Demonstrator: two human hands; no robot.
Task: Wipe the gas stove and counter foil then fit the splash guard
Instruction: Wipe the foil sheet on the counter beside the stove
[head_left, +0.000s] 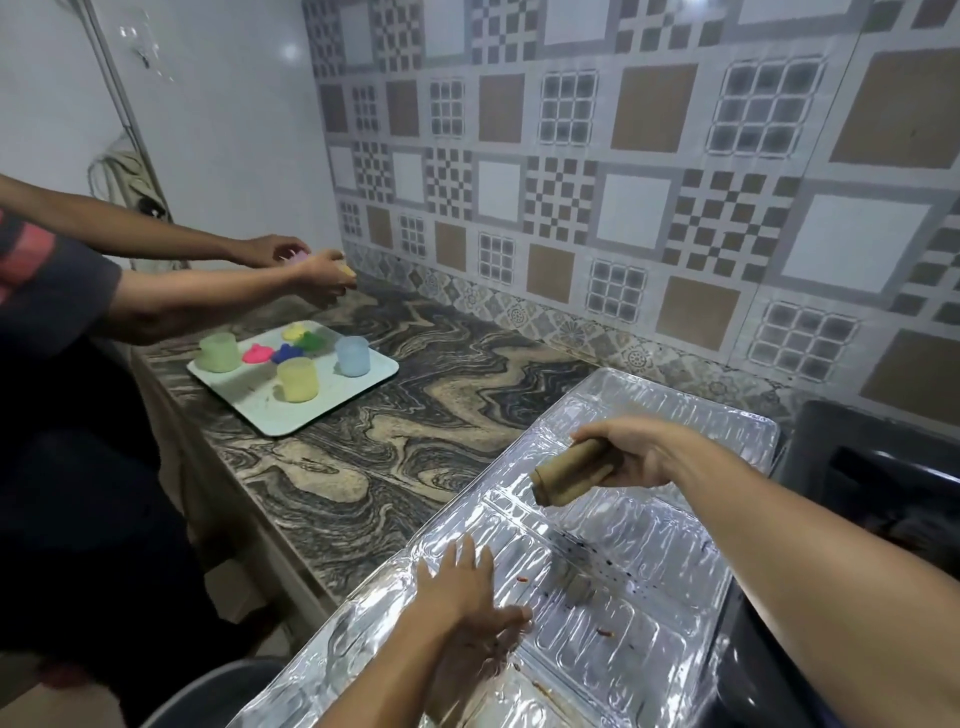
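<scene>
A sheet of embossed silver foil (670, 561) covers the counter in front of me, with dark specks and reddish crumbs near its middle. My left hand (462, 597) lies flat on the foil's near left part, fingers spread, holding nothing. My right hand (631, 454) hovers above the foil and grips a brown cylinder-shaped object (569, 478), tilted down to the left. The black gas stove (872, 467) shows at the right edge, partly hidden by my right arm.
A second person stands at the left, both hands (306, 265) reaching over the marble counter (415, 426). A pale tray (270, 415) holds three small cups and coloured pieces. A patterned tiled wall runs behind. The counter edge drops off at the lower left.
</scene>
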